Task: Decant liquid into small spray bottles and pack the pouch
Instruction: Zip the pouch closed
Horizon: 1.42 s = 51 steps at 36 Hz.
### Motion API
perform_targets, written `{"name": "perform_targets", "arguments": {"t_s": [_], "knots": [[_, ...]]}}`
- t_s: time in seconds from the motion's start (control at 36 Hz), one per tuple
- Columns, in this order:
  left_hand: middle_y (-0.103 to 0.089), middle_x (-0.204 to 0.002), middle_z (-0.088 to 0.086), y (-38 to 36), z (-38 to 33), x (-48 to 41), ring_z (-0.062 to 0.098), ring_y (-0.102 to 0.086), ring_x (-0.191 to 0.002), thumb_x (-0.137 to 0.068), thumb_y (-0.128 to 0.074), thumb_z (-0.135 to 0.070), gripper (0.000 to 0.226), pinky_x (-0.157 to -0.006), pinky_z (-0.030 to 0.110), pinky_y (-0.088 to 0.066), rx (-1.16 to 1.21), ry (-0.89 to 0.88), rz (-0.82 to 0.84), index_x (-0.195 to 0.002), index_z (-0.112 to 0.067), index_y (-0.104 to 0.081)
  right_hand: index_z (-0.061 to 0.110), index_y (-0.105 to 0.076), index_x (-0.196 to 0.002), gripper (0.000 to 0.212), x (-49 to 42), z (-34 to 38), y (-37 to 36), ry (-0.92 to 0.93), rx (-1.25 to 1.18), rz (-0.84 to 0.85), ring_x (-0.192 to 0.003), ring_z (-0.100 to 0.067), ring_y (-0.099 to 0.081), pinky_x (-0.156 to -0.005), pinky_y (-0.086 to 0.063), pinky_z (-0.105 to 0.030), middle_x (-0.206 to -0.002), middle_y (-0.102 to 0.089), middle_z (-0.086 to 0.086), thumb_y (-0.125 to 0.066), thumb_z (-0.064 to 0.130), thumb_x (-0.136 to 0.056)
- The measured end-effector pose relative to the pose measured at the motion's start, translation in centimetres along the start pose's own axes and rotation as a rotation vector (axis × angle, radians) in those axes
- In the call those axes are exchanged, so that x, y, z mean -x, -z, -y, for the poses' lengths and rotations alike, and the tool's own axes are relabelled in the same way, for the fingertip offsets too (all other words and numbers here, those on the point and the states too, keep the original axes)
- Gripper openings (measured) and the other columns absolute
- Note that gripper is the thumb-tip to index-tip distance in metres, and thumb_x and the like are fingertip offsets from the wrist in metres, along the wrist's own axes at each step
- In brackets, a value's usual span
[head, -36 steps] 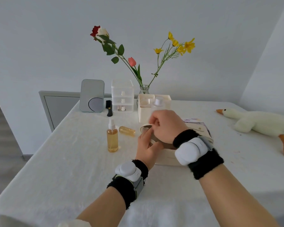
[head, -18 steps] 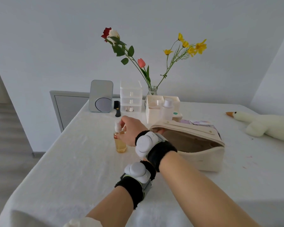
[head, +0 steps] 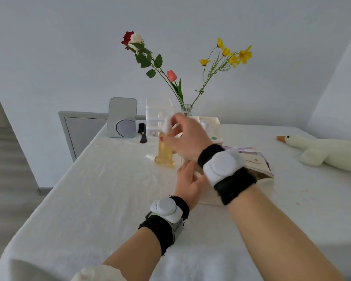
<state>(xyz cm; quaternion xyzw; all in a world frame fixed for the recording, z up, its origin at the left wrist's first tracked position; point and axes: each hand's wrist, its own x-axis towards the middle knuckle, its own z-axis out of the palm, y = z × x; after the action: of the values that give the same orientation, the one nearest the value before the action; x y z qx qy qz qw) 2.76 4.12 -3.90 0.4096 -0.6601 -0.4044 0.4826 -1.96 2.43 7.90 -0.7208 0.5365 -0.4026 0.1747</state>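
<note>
White walls enclose a white-clothed table; the floor is perhaps wooden.

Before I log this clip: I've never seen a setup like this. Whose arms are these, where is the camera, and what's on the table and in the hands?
No machine here: a person works with bare hands, and the single picture comes from a camera worn on their head, looking forward and down. Each wrist wears a black band with a white device. The right hand grips a spray bottle of amber liquid near its white top; that spot is blurred. The left hand is at the near end of the cream pouch, its fingers hidden behind the right wrist, so I cannot tell a grip. On the white-clothed table there are also a mirror, a black comb, clear drawers, a vase of flowers and, to the right, a plush goose.
</note>
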Motion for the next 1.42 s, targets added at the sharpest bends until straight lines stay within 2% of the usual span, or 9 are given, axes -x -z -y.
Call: {"name": "perform_targets", "arguments": {"t_s": [0.22,0.39,0.53,0.78,0.92,1.03,1.17,1.28,1.42], "knots": [[-0.057,-0.130,0.011,-0.6,-0.2,0.2,0.033,-0.049,-0.126,-0.067,-0.051,-0.045,0.075,-0.105,0.055,-0.043,0.022,0.043,-0.002,-0.136,-0.015,-0.057,0.037,-0.065,-0.098,0.024,3.3,0.7,7.4,-0.053,0.438,0.187,-0.071,-0.011,-0.066,-0.063,-0.054,-0.029,-0.088,-0.067,0.010,-0.077,0.026,-0.080],[-0.063,-0.102,0.008,-0.9,0.7,-0.1,0.035,-0.056,-0.103,-0.073,-0.058,-0.029,0.034,-0.093,0.061,-0.046,0.064,-0.011,0.002,-0.103,-0.014,-0.066,0.022,-0.071,-0.098,0.013,4.6,-1.7,5.6,-0.181,0.886,0.376,-0.083,-0.023,-0.064,-0.078,-0.053,-0.034,-0.093,-0.069,-0.001,-0.064,0.032,-0.092],[-0.048,-0.145,0.004,-0.2,0.6,0.0,0.023,-0.038,-0.139,-0.059,-0.054,-0.061,0.097,-0.118,0.048,-0.030,0.064,0.068,0.003,-0.146,-0.018,-0.049,0.013,-0.071,-0.112,0.019,3.8,-5.4,3.8,-0.237,1.039,0.366,-0.089,-0.024,-0.060,-0.080,-0.048,-0.031,-0.095,-0.063,-0.004,-0.061,0.015,-0.096],[-0.047,-0.141,-0.002,0.0,1.3,-0.8,0.017,-0.036,-0.136,-0.053,-0.056,-0.060,0.093,-0.114,0.037,-0.032,0.061,0.020,0.006,-0.137,-0.019,-0.057,0.015,-0.061,-0.089,0.011,2.5,-9.7,2.8,-0.288,1.070,0.286,-0.079,-0.025,-0.052,-0.074,-0.042,-0.033,-0.076,-0.050,-0.001,-0.058,0.022,-0.098],[-0.057,-0.128,-0.003,0.4,2.1,-0.9,0.016,-0.047,-0.127,-0.061,-0.057,-0.055,0.066,-0.100,0.021,-0.035,0.115,-0.036,-0.054,-0.118,-0.022,-0.066,0.016,-0.053,-0.076,0.019,2.6,-10.6,2.5,-0.365,1.047,0.328,-0.075,-0.025,-0.049,-0.073,-0.042,-0.034,-0.079,-0.054,-0.004,-0.054,0.017,-0.096],[-0.063,-0.115,0.001,1.9,2.9,-2.1,0.021,-0.057,-0.113,-0.072,-0.062,-0.034,0.026,-0.101,0.038,-0.046,0.153,0.016,-0.206,-0.097,-0.026,-0.067,0.013,-0.065,-0.090,0.014,2.6,-10.7,2.8,-0.312,1.057,0.320,-0.082,-0.027,-0.051,-0.077,-0.045,-0.032,-0.095,-0.064,-0.008,-0.052,0.012,-0.092],[-0.054,-0.109,-0.008,4.8,5.1,-5.0,0.024,-0.052,-0.111,-0.080,-0.054,0.008,0.040,-0.101,0.045,-0.047,-0.187,0.077,-0.286,-0.099,-0.026,-0.063,0.011,-0.070,-0.107,0.021,2.6,-9.5,3.4,-0.335,0.945,0.387,-0.090,-0.027,-0.060,-0.090,-0.054,-0.035,-0.108,-0.070,-0.008,-0.053,0.011,-0.095],[-0.048,-0.141,-0.006,7.2,6.9,-6.9,0.027,-0.038,-0.130,-0.074,-0.051,0.003,0.068,-0.108,0.039,-0.033,-0.632,0.177,-0.167,-0.132,-0.032,-0.055,0.013,-0.070,-0.119,0.031,2.8,-7.9,4.2,-0.355,0.784,0.389,-0.109,-0.028,-0.064,-0.099,-0.053,-0.037,-0.124,-0.064,-0.006,-0.056,0.006,-0.092],[-0.031,-0.161,-0.011,10.3,8.6,-9.1,0.027,-0.021,-0.147,-0.085,-0.050,-0.005,0.077,-0.121,0.045,-0.015,-1.003,0.213,0.007,-0.152,-0.040,-0.035,0.020,-0.072,-0.110,0.029,3.1,-6.1,4.9,-0.278,0.663,0.313,-0.104,-0.022,-0.061,-0.096,-0.052,-0.032,-0.117,-0.065,0.000,-0.054,0.009,-0.090]]}}
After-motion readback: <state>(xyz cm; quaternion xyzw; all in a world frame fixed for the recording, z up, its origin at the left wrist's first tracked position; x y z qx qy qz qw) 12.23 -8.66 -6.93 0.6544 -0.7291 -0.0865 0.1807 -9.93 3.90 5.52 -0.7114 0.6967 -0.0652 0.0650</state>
